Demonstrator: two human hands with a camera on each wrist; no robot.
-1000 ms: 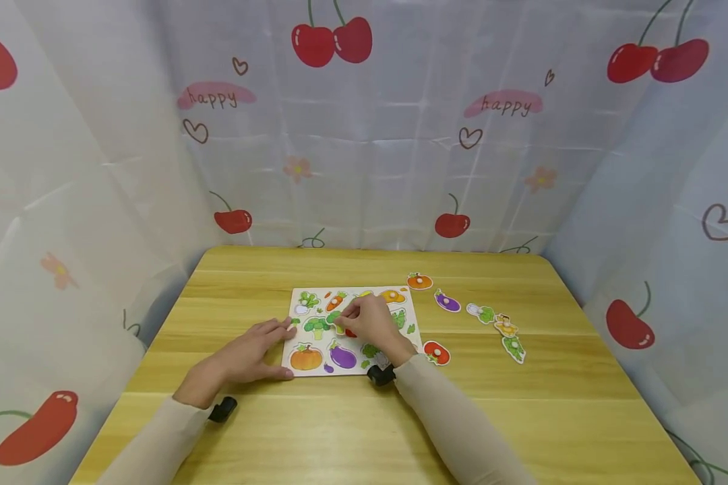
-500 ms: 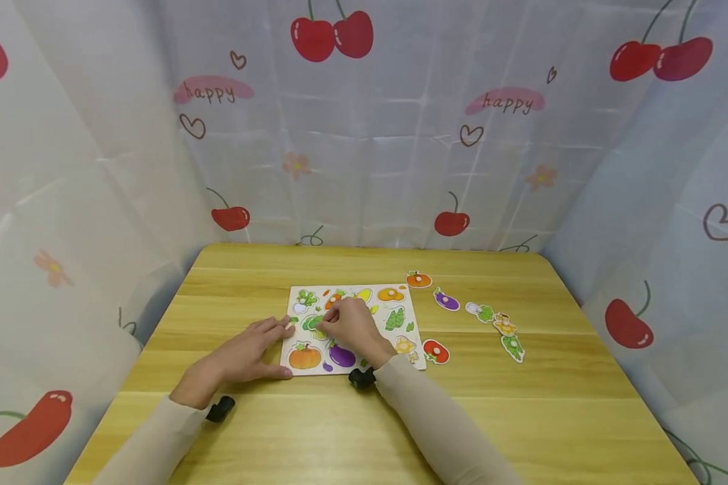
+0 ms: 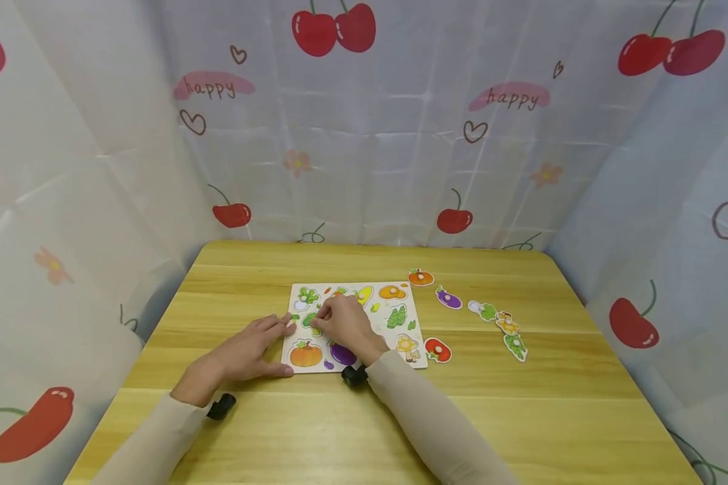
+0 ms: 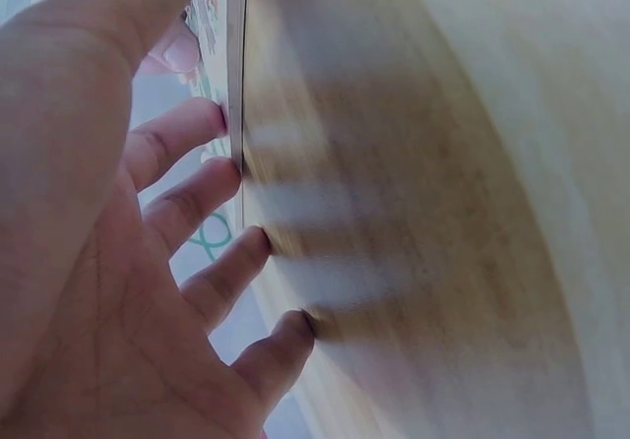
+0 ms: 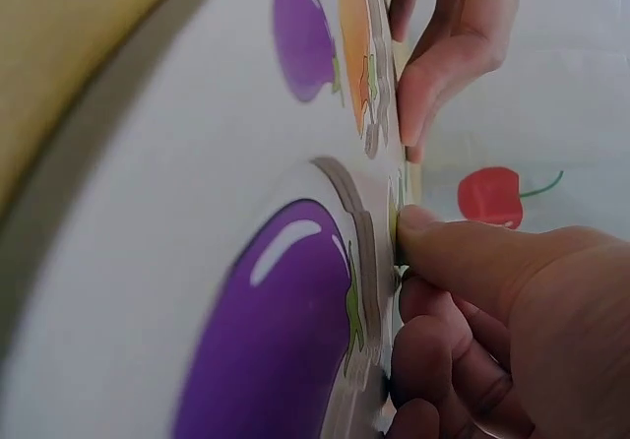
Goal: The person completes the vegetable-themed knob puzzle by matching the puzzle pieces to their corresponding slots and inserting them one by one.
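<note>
A white vegetable puzzle board (image 3: pixel 379 287) lies flat on the wooden table. My right hand (image 3: pixel 348 327) pinches a broccoli puzzle piece (image 3: pixel 310 320) with thumb and forefinger, right over the broccoli picture at the board's left side. In the right wrist view the thumb and curled fingers are low at the board's surface, and most of the piece is hidden. My left hand (image 3: pixel 249 350) rests at the board's left edge, fingers spread, thumb by the near corner. The left wrist view shows its fingertips (image 4: pixel 221 168) along the board's side. Pumpkin (image 3: pixel 306 353) and eggplant (image 5: pixel 276 321) recesses lie nearest me.
Loose knobbed pieces lie right of the board: a pumpkin (image 3: pixel 421 277), an eggplant (image 3: pixel 449 298), a tomato (image 3: pixel 438 350), a white-and-green vegetable (image 3: pixel 482 310), a mushroom (image 3: pixel 507 323) and a green pea-pod-like piece (image 3: pixel 516 347). Cherry-print curtains (image 3: pixel 388 168) surround the table.
My right hand has moved left with the broccoli piece, from beside the broccoli picture to over it. The left hand has stayed at the board's edge.
</note>
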